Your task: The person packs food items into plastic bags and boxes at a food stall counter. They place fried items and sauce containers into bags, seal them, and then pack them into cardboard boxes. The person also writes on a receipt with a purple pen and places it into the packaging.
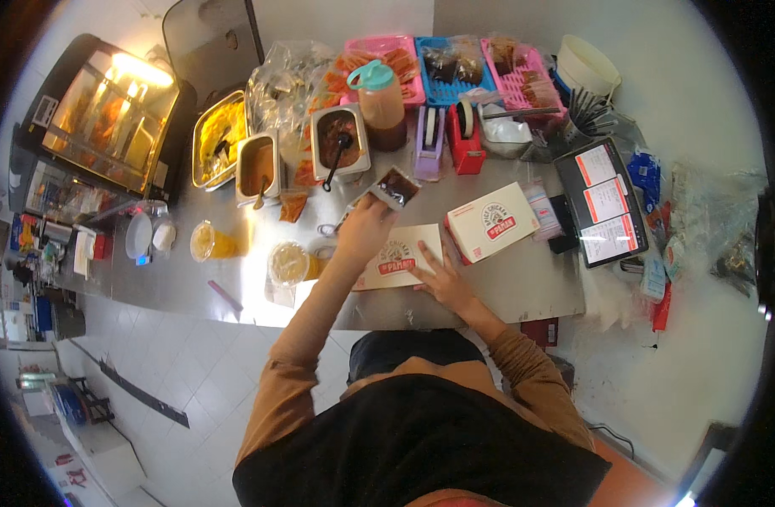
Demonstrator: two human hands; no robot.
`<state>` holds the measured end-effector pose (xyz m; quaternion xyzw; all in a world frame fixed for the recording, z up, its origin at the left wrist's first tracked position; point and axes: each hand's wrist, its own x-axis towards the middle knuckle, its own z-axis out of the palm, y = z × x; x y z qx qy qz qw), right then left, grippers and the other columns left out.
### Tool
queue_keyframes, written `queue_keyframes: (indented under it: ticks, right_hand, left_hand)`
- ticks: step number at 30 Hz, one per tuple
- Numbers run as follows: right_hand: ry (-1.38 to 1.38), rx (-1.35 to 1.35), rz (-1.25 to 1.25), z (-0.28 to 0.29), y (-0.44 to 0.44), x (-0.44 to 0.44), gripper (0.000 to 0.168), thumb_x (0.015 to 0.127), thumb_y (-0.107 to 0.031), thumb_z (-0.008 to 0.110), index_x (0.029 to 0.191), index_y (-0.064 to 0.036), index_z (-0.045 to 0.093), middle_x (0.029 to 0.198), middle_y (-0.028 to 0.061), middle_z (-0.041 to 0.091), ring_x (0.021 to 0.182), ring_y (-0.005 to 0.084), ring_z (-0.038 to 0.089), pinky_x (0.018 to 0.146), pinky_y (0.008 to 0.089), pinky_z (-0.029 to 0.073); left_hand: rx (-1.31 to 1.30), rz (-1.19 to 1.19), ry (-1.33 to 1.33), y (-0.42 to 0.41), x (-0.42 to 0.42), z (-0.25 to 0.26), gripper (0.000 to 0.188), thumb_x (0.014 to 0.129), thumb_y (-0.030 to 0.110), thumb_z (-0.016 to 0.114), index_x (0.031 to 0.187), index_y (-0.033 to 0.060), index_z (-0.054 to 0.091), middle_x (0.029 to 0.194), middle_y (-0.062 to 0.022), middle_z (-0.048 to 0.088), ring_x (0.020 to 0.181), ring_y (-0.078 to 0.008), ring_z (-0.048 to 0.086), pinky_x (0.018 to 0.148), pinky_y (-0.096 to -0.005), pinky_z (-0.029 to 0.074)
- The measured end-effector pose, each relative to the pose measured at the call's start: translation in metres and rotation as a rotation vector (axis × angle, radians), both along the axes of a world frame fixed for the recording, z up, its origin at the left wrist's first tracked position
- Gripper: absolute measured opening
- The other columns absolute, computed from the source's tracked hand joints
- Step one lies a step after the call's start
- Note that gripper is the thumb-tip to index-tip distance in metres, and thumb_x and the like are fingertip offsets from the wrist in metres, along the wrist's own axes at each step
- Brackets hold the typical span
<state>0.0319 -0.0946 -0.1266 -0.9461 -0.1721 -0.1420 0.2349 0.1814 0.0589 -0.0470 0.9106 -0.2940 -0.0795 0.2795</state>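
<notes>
My left hand (367, 228) reaches across a printed paper food box (397, 244), fingers closed at the near edge of a clear sachet of dark sauce (398, 186). Scissors (326, 229) show their handle loops beside that hand, the rest being hidden. Fingers apart, my right hand (447, 282) rests on the right side of the same box, holding nothing. A second printed box (492, 222), closed, stands to the right of it. Left of my left forearm is a lidded plastic cup (289, 263) of yellowish drink, partly covered by the arm.
Metal pans of brown sauce (257, 168) and dark relish (340, 136) line the back beside a teal-lidded jug (382, 104). Purple (429, 149) and red (466, 142) tape dispensers stand behind the boxes. A tablet (603, 203) is at right, another drink cup (210, 241) at left.
</notes>
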Motion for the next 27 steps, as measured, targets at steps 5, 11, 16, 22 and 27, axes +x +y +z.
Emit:
queue_keyframes:
  ticks: [5, 11, 16, 22, 27]
  right_hand:
    - [-0.019, -0.013, 0.015, 0.004, 0.002, -0.011, 0.056, 0.07, -0.027, 0.062, 0.122, -0.023, 0.042, 0.135, 0.0158, 0.023, 0.116, 0.0515, 0.023, 0.091, 0.0526, 0.031]
    - [-0.022, -0.073, -0.056, -0.002, -0.009, -0.03, 0.059, 0.07, -0.026, 0.062, 0.124, -0.024, 0.039, 0.135, 0.0165, 0.023, 0.115, 0.0532, 0.022, 0.092, 0.0537, 0.03]
    - [-0.065, 0.022, 0.01, 0.017, 0.001, -0.024, 0.055, 0.073, -0.025, 0.059, 0.124, -0.023, 0.039, 0.134, 0.0178, 0.024, 0.114, 0.0537, 0.024, 0.092, 0.0528, 0.03]
    - [-0.048, -0.009, -0.044, -0.005, -0.009, -0.023, 0.051, 0.07, -0.028, 0.061, 0.118, -0.022, 0.046, 0.133, 0.0171, 0.026, 0.112, 0.0504, 0.03, 0.092, 0.0491, 0.033]
    - [-0.065, -0.007, 0.001, 0.006, -0.009, -0.009, 0.047, 0.067, -0.026, 0.063, 0.113, -0.021, 0.052, 0.133, 0.0164, 0.027, 0.11, 0.0491, 0.034, 0.092, 0.0505, 0.032]
  left_hand:
    - [-0.685, 0.357, 0.744, -0.109, 0.097, -0.049, 0.031, 0.08, 0.026, 0.057, 0.1, 0.0025, 0.053, 0.094, -0.0149, 0.055, 0.07, -0.023, 0.057, 0.057, -0.0314, 0.047]
    - [-0.853, 0.199, 0.853, -0.124, 0.078, -0.091, 0.021, 0.076, 0.016, 0.058, 0.08, -0.0043, 0.056, 0.085, -0.0118, 0.059, 0.077, -0.0214, 0.059, 0.058, -0.0282, 0.046]
    - [-0.34, 0.48, 0.022, -0.116, 0.073, -0.105, 0.017, 0.073, 0.015, 0.06, 0.077, -0.0014, 0.058, 0.066, -0.0048, 0.059, 0.061, -0.0159, 0.053, 0.059, -0.0279, 0.043]
    - [-0.894, 0.368, 0.313, -0.055, -0.019, -0.018, 0.019, 0.082, 0.008, 0.051, 0.097, -0.0024, 0.058, 0.065, -0.0002, 0.054, 0.06, -0.0056, 0.047, 0.056, -0.0173, 0.038]
    - [-0.803, 0.578, 0.419, 0.013, -0.14, -0.025, 0.05, 0.08, 0.008, 0.052, 0.126, 0.0015, 0.032, 0.073, -0.006, 0.058, 0.066, -0.008, 0.054, 0.057, -0.02, 0.042]
